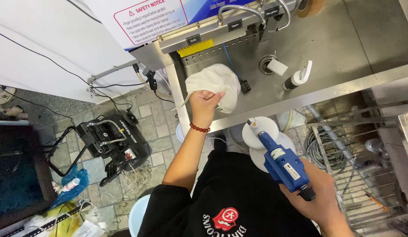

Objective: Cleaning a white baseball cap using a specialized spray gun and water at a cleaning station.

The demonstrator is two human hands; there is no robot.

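Blue power tool (283,164) with round white head gripped in right hand (320,199), fingers wrapped round its handle, below steel sink's (344,48) front edge. Left hand (204,102) clutches white shoe (215,85) over sink's left corner; white bottle (297,77) lies further back.

Right hand (320,199) runs off the bottom edge; its fingers hide behind the blue power tool (280,160); white cloth (215,83) conceals whatever it wraps.
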